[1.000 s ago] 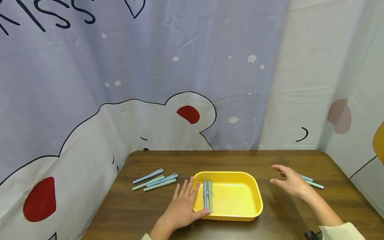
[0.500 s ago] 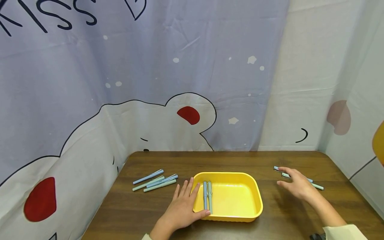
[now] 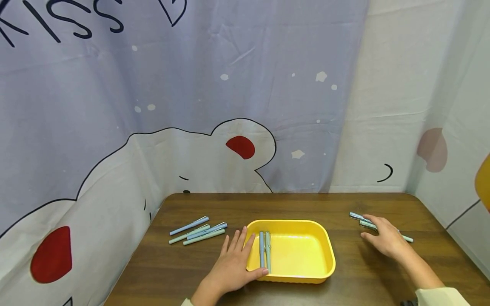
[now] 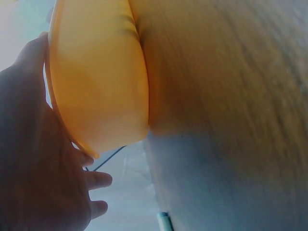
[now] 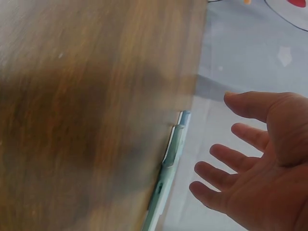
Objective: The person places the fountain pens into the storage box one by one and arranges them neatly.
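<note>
My left hand [image 3: 231, 263] rests on the left front corner of a yellow tray [image 3: 306, 278], fingers spread along the rim and thumb over the front edge. Inside the tray, at its left side, a blue pen [image 3: 262, 248] and a green pen [image 3: 268, 250] lie side by side. At the right of the table my right hand [image 3: 388, 240] hovers over another blue pen [image 3: 356, 216] and green pen [image 3: 367, 225], partly covering both. In the right wrist view its fingers [image 5: 216, 175] are extended and apart from the green pen [image 5: 166, 178].
Left of the tray several blue and green pens [image 3: 203, 231] lie in a loose group on the brown wooden table [image 3: 172, 272]. A printed curtain [image 3: 268, 93] hangs behind the table's back edge and along its sides.
My right hand has moved right and slightly toward the front, uncovering the capped ends of the blue and green pens beneath it. The left hand and tray stay put.
</note>
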Demonstrator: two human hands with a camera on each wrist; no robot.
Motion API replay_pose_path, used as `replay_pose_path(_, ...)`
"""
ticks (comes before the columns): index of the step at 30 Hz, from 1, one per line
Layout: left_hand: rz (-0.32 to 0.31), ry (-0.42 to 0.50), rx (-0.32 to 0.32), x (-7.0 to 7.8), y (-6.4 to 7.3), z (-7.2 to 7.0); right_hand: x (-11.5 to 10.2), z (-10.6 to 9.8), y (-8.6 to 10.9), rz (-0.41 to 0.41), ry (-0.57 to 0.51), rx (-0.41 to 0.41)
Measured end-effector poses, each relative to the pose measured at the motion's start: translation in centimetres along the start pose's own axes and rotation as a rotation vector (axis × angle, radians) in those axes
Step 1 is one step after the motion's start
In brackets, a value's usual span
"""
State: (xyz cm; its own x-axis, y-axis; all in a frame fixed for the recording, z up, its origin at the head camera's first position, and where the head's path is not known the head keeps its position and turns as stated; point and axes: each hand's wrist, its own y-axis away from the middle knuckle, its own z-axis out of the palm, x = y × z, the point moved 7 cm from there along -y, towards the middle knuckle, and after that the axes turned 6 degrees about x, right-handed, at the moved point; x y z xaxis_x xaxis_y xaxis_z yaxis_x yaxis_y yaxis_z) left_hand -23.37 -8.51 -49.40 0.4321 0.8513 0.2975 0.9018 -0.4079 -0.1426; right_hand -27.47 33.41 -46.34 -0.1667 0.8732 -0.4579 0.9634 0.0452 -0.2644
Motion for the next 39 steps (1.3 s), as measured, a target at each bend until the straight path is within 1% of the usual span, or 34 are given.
replay_pose_path(5,-0.003,0.005,0.000,0.0,0.0,0.1,0.8,0.2,0.0,0.002,0.024,-0.004)
replay_pose_path(11,-0.001,-0.001,-0.002,-0.1,0.0,0.2,1.8,0.4,0.2,0.026,0.052,-0.030)
replay_pose_path(19,-0.006,-0.003,-0.005,-0.1,0.0,0.2,2.6,0.5,0.3,0.027,0.106,-0.041)
replay_pose_path(39,0.000,-0.004,-0.007,0.0,0.0,0.0,4.1,0.6,-0.1,0.027,0.138,-0.038)
